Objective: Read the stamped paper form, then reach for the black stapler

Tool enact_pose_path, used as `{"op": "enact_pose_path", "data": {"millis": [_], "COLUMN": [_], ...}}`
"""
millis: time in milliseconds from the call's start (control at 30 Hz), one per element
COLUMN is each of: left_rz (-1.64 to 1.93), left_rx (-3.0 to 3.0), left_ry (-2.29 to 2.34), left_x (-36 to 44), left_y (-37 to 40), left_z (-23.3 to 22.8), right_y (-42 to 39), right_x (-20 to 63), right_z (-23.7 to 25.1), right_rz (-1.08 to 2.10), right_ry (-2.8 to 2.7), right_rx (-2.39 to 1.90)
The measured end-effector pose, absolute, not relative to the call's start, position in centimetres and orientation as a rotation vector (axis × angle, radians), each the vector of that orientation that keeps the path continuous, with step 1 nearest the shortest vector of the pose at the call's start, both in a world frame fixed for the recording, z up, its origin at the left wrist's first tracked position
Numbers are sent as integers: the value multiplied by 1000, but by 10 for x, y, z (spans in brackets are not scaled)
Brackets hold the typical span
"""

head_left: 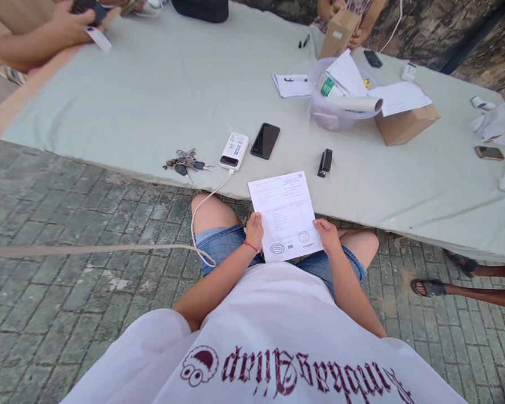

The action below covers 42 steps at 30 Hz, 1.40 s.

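Note:
A printed paper sheet (283, 213) with round stamps near its lower edge is held over my lap, its top reaching the table's front edge. My left hand (255, 230) pinches its left side; a thin red string circles that wrist. At the right side, my right hand (327, 234) grips the same sheet. Just beyond the paper lie a black stapler (325, 163), a dark smartphone (265, 141), a white power bank (234, 151) with a cable plugged in, and a bunch of keys (186, 163).
A translucent tub (334, 120) of papers stands beside a cardboard box (408, 124) on the cloth-covered table (151, 95). At the far side, another person's hands hold a small carton (339, 35). A person at upper left holds a dark device (89, 10). A cable runs off left.

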<state>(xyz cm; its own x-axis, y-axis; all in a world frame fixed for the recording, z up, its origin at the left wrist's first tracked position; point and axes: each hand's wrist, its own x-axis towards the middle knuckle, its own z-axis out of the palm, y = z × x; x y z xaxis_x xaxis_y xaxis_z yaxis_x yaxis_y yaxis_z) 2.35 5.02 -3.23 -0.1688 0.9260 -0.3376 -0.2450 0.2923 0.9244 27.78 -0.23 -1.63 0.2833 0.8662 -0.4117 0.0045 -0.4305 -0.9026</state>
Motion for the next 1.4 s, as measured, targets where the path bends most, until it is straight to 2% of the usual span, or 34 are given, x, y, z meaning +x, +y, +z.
{"op": "enact_pose_path", "data": {"millis": [400,833,1167,1400], "left_rz": [1333,1297,1316,1321], "left_rx": [582,495,522,524], "left_ry": [1386,1255,1322,1309], "left_x": [16,15,16,15], "left_y": [60,55,55,55], "left_z": [-42,-29,-38,-30], "right_y": [-17,-23,-20,-21], "right_x": [285,288,279,282], "right_z": [-17,-1,7,5], "right_rz": [1349,1329,1275,1374], "right_ry": [-983,-863,-901,-803], "right_rx": [-1763,-1708,-1739,-1655]}}
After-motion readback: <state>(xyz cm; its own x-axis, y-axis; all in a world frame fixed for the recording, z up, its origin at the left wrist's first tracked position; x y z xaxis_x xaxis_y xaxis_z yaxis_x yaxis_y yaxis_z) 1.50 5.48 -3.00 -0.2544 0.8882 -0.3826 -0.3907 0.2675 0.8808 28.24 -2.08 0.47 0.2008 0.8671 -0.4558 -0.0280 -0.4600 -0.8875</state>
